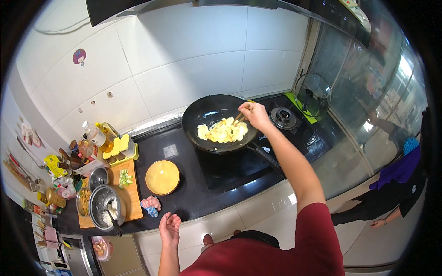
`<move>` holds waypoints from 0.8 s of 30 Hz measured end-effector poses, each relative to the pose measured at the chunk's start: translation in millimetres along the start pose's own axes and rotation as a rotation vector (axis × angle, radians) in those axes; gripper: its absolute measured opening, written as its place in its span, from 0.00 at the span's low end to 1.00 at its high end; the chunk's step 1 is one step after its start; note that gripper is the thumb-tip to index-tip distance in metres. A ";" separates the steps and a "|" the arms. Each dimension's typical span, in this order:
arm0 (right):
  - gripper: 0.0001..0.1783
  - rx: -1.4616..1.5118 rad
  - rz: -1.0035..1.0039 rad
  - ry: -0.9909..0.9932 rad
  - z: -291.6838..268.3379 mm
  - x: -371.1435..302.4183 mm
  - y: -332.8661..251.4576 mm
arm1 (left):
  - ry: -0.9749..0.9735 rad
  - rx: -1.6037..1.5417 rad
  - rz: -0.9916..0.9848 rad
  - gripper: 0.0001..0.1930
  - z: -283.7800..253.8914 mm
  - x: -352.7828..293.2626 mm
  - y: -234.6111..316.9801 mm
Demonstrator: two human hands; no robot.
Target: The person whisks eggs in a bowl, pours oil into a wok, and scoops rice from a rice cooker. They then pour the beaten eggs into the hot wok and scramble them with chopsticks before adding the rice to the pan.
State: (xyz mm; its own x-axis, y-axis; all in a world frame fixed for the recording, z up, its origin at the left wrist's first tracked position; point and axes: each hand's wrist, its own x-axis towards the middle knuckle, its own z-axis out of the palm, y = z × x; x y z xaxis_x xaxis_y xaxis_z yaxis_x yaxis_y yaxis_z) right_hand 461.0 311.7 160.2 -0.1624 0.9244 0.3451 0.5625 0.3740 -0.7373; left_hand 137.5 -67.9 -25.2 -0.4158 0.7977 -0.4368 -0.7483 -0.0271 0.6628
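My right hand [255, 114] reaches over the rim of a black wok [207, 106], closed around a pair of wooden chopsticks [238, 118]. The chopstick tips dip into yellow scrambled egg [223, 131] spread over the wok's bottom. The wok sits on the cooktop, its long dark handle [269, 158] pointing toward the near right. My left hand [170, 227] hovers in front of the counter edge with loosely curled fingers, holding nothing. Closest to it lies a crumpled pink and blue cloth [151, 205]. Behind that stands a yellow bowl [162, 177] with no food visible in it.
A wooden cutting board [132, 202] bears chopped green pieces [125, 178] and a metal pot [97, 207] of white food with a dark-handled spoon. Bottles [94, 133] and a yellow-lidded seasoning box [120, 149] stand behind. At right are a second burner [282, 118], a glass lid [313, 94] and another person [391, 193].
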 end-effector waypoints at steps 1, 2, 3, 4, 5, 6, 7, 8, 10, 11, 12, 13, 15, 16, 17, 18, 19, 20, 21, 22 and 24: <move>0.08 0.049 0.006 0.040 10.7 2.2 4.4 | -0.009 0.004 0.000 0.15 2.5 0.5 -0.2; 0.08 0.063 -0.001 0.073 23.8 4.8 9.3 | -0.018 0.011 0.002 0.15 5.4 1.0 0.4; 0.08 0.113 -0.003 0.057 34.8 5.3 9.3 | -0.029 0.018 0.001 0.15 8.3 1.6 1.0; 0.08 0.163 -0.005 0.043 43.2 4.7 8.2 | -0.035 0.024 0.002 0.15 11.5 2.6 1.6; 0.08 0.210 -0.006 -0.006 51.0 2.7 2.7 | -0.037 0.028 0.007 0.15 13.1 2.8 2.7; 0.08 0.253 -0.009 -0.057 53.9 -1.7 -8.4 | -0.038 0.029 0.010 0.15 13.9 3.0 3.0; 0.09 0.319 0.036 -0.153 48.9 -7.7 -18.8 | -0.043 0.045 0.012 0.16 14.1 3.6 3.1; 0.09 0.349 0.053 -0.226 41.5 -9.6 -28.0 | -0.044 0.058 0.018 0.16 13.0 3.7 3.0; 0.09 0.406 0.089 -0.375 24.5 -11.3 -37.7 | -0.035 0.055 0.020 0.16 11.7 3.8 2.2; 0.09 0.373 0.081 -0.436 11.8 -9.3 -37.8 | -0.025 0.039 0.016 0.16 11.0 3.2 1.0; 0.08 0.302 0.127 -0.482 -4.9 -8.7 -44.0 | -0.012 0.022 0.014 0.16 9.4 2.3 0.0; 0.08 0.217 0.116 -0.470 -16.6 -7.3 -46.0 | -0.005 0.016 0.015 0.16 5.8 1.4 -1.2; 0.08 0.080 0.106 -0.376 -32.7 -6.3 -42.2 | -0.004 0.007 0.011 0.16 3.7 1.9 -4.7; 0.08 0.033 0.105 -0.307 -34.6 -5.0 -41.0 | -0.003 0.004 0.011 0.16 3.3 1.4 -5.7; 0.08 -0.053 0.051 -0.222 -31.1 -1.5 -28.8 | -0.006 0.005 0.006 0.16 5.3 0.9 -7.0; 0.08 -0.042 0.037 -0.142 -21.9 1.1 -15.2 | -0.009 0.008 0.001 0.16 7.2 1.0 -7.8; 0.08 -0.032 0.022 -0.063 -8.7 3.6 -3.3 | -0.015 0.011 -0.005 0.16 9.1 1.7 -8.9; 0.08 -0.017 0.005 0.013 4.5 5.0 1.5 | -0.016 0.014 -0.006 0.16 10.2 2.3 -9.0; 0.08 0.039 0.002 0.052 15.3 2.0 -1.3 | -0.018 0.019 -0.008 0.16 11.9 2.9 -8.5; 0.08 0.074 -0.027 0.065 27.7 1.9 1.2 | -0.025 0.018 -0.006 0.16 14.7 3.8 -8.4; 0.08 0.203 -0.038 -0.002 45.4 -1.3 -5.8 | -0.032 0.018 -0.003 0.16 17.7 3.8 -7.6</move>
State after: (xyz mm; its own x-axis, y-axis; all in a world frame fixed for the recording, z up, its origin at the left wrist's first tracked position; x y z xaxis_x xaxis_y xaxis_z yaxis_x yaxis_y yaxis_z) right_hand 421.2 311.7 137.6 -0.1824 0.9092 0.3742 0.3809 0.4162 -0.8256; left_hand 150.8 -54.0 -21.1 -0.3965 0.8168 -0.4191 -0.7400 -0.0142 0.6724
